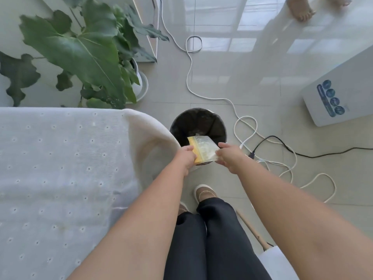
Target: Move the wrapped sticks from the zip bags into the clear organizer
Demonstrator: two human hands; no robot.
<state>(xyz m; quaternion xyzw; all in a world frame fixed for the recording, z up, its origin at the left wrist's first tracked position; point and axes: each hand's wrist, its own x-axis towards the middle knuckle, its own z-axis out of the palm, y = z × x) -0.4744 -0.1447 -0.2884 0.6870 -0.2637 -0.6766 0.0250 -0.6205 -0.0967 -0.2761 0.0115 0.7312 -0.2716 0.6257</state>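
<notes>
Standing beside the cloth-covered worktop [60, 168], the person holds a zip bag [203, 149] over the black bin [198, 124]; left hand [186, 158] and right hand [228, 156] pinch opposite edges. Judging it empty, release it centred so it drops inside.

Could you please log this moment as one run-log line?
left hand: grips zip bag | right hand: grips bag | bag: above bin | organizer: unseen

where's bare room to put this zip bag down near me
The white cloth surface at the left lies bare from its rounded corner back. Bare tile lies beyond the bin, between the plant and the white appliance. Right of the bin it is crowded with looped cables.
</notes>
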